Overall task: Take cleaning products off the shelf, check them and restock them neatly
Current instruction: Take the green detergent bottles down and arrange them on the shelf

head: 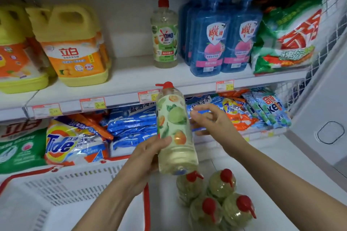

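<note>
Left hand (146, 155) grips red-capped dish soap bottle (175, 133) near its base; right hand (210, 120) just beside it, fingers loose, holding nothing.

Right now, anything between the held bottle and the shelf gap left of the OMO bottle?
Nothing visible. The left hand grips the bottle in front of the shelf edge; the gap between the OMO bottle and yellow jug is bare. It likely needs lifting over the edge.

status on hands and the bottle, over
Left hand grips the red-capped bottle low, near upright. Right hand open beside it, holding nothing. Four more bottles stand below; shelf gap beside the OMO bottle unobstructed.
</note>
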The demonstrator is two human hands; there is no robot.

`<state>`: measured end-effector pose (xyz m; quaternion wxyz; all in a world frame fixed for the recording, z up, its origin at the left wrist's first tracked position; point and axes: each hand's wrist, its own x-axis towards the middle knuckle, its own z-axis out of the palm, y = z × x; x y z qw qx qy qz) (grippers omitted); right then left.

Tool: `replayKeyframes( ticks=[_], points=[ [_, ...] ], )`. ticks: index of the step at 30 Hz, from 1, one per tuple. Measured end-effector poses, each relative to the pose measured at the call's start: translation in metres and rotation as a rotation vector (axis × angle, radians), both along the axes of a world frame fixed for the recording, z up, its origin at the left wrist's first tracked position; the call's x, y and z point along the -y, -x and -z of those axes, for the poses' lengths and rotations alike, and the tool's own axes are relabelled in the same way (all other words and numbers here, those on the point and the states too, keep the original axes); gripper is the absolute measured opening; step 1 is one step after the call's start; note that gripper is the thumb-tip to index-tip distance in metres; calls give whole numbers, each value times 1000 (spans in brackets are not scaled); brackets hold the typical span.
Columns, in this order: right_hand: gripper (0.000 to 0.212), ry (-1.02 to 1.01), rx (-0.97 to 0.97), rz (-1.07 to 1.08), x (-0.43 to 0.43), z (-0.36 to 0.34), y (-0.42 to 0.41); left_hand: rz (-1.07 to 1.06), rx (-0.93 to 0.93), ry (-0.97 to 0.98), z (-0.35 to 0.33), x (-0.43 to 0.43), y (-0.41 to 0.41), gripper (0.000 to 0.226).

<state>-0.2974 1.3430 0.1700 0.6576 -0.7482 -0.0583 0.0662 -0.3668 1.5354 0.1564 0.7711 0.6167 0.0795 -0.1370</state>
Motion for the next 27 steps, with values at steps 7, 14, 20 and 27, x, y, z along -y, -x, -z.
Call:
replayKeyframes(
  ticks=[7,14,20,27],
  points=[
    [83,90,-266,-64,-11,-6,5,91,-189,325,-12,5,4,45],
    [82,97,-172,-152,-9,-21,4,31,-5,-13,-17,10,6,34],
    [63,-46,-173,-19,-33,-4,6,-69,286,-750,-9,7,4,70],
    [60,-231,-62,-99,-40,-13,-4,60,159,-249,-27,-16,-13,56]
  ],
)
